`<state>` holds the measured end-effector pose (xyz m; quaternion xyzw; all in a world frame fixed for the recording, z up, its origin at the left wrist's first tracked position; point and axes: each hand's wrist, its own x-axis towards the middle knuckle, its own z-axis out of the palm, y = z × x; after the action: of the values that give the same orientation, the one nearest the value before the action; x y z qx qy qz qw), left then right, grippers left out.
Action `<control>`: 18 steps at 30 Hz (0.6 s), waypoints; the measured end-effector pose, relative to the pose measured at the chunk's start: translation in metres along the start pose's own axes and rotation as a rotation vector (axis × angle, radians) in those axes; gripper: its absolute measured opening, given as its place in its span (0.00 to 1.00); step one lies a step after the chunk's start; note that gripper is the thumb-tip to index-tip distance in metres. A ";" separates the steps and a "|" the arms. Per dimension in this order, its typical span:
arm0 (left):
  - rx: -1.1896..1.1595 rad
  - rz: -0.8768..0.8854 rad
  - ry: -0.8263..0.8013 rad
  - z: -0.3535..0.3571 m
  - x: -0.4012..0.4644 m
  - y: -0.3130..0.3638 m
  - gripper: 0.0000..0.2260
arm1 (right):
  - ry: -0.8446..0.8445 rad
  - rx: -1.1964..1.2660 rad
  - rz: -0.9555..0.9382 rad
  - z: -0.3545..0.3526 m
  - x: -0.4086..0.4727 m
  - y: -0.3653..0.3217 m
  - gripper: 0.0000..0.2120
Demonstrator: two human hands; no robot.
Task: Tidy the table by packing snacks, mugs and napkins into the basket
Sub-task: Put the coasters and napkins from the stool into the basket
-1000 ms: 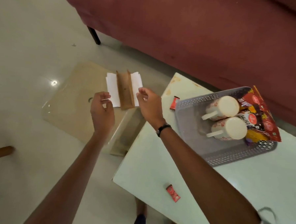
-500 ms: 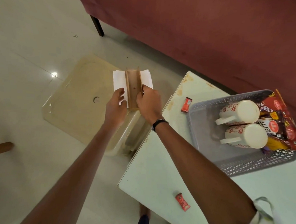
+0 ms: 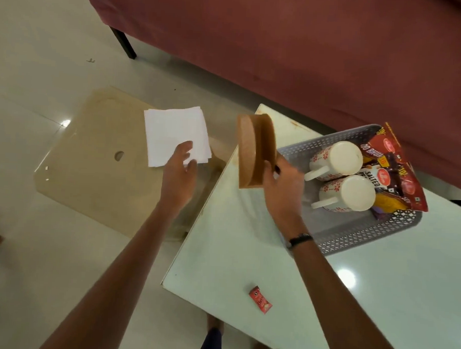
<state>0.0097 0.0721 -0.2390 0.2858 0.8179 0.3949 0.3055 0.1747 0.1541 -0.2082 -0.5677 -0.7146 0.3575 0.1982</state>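
Observation:
My left hand [image 3: 180, 169] holds a stack of white napkins [image 3: 172, 135] above a beige stool, thumb over the near corner. My right hand [image 3: 281, 182] grips a brown wooden napkin holder [image 3: 253, 149] and holds it over the table's left edge, beside the grey basket [image 3: 354, 239]. In the basket lie two white mugs [image 3: 335, 159] [image 3: 348, 192] on their sides, next to red snack packets [image 3: 395, 169]. A small red sachet [image 3: 260, 303] lies on the white table [image 3: 234, 241] near its front edge.
A beige stool [image 3: 91, 167] stands on the tiled floor left of the table. A dark red sofa [image 3: 284, 43] runs along the back, one black leg [image 3: 124, 42] showing. My feet show below the table's front edge.
My hands closed in on the holder with the napkins in it. Now the left hand has the napkins out, and the right hand has carried the empty holder right, over the table.

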 end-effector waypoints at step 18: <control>0.402 0.441 -0.078 0.129 -0.092 0.035 0.20 | -0.139 -0.312 0.212 -0.046 -0.018 0.106 0.10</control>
<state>0.1710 0.0860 -0.2498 0.5262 0.7856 0.2705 0.1810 0.2824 0.1605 -0.2540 -0.6376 -0.7095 0.2997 0.0192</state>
